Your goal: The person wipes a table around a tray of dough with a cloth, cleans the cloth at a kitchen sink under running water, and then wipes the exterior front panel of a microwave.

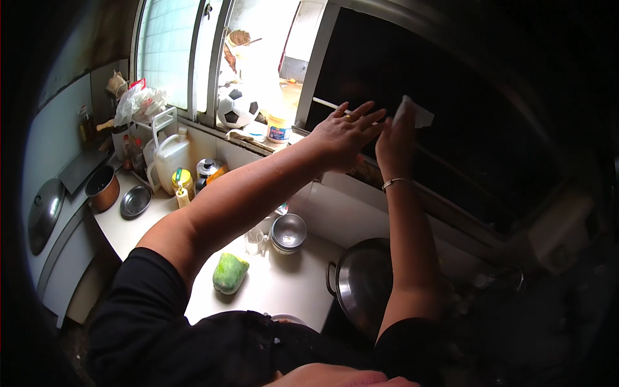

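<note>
My left hand (346, 135) is stretched forward with its fingers apart, in front of the dark window pane (358, 63) by the metal frame. It wears a ring. Beside it, my right hand (399, 140) is raised and blurred, with a bracelet at the wrist. A pale, thin cloth or paper (423, 116) shows at the right fingers, which appear to grip it. Whether the left hand touches the pane or the right hand cannot be told. Below my left arm, a cut piece of green-skinned melon or gourd (230, 274) lies on the white counter (271, 290).
Stacked bowls (289, 232) and a clear glass (254, 240) stand near the wall. A large lidded pan (362, 280) is below my right arm. Jugs, bottles and a copper-coloured pot (102, 188) occupy the left counter. A soccer ball (237, 106) and tub (279, 129) are at the open window.
</note>
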Demonstrator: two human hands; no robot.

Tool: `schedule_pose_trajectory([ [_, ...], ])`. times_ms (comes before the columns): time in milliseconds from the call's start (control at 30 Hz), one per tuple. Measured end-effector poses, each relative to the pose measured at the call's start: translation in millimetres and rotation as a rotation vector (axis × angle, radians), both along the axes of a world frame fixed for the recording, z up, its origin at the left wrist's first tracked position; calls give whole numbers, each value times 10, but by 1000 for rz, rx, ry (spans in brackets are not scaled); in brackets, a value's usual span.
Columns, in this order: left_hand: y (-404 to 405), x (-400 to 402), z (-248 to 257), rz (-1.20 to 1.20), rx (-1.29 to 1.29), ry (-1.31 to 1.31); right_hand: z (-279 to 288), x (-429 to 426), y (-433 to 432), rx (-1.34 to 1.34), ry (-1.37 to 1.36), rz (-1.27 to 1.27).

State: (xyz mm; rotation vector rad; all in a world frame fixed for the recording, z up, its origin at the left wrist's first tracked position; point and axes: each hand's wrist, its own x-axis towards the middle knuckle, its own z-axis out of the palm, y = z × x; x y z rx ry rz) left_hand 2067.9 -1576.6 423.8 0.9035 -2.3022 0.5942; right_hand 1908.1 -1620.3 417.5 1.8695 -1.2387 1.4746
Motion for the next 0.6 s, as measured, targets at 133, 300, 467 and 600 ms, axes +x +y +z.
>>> schedule_pose_trajectory([
  [133,-255,-26,-70,46,2,-58,-252,-47,-446,-23,272,-181],
  [300,-610,-76,-279,7,11,-54,-366,-29,-665,-140,380,-473],
  [467,-797,-110,-192,-21,-67,27,260,-156,-952,-340,455,-521],
  [600,-755,-91,36,-54,-81,162,997,-119,-1017,-369,470,-680],
])
